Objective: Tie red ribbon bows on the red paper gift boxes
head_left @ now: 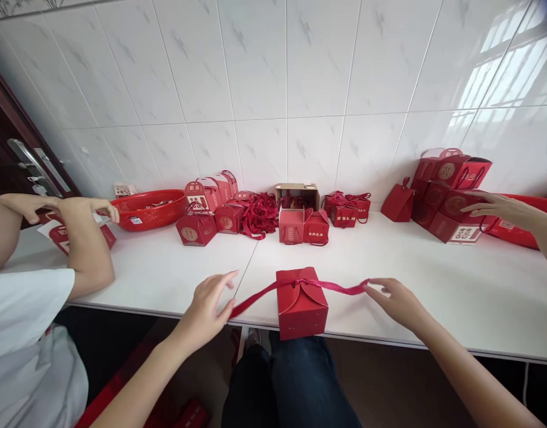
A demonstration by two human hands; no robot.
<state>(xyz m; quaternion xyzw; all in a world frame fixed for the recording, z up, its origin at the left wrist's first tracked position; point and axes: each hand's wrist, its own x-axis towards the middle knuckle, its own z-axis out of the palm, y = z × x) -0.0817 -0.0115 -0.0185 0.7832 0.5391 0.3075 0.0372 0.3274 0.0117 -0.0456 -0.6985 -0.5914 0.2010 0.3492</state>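
Observation:
A closed red gift box (301,318) with overlapping curved top flaps sits at the table's near edge in front of me. A dark red ribbon (338,288) crosses its top, with a knot or twist at the middle, and stretches out to both sides. My left hand (210,303) has one ribbon end at its thumb, the index finger raised apart; the lower fingers are partly hidden. On the other side, my right hand (392,300) pinches the opposite end between thumb and fingertips. Neither hand touches the box.
Behind lie a heap of red ribbons (259,214), several red boxes (197,229) and an open cardboard box (309,190). More boxes (456,208) are stacked right, by another person's hand (494,205). A red basket (151,209) stands left, near a co-worker's arms (84,238).

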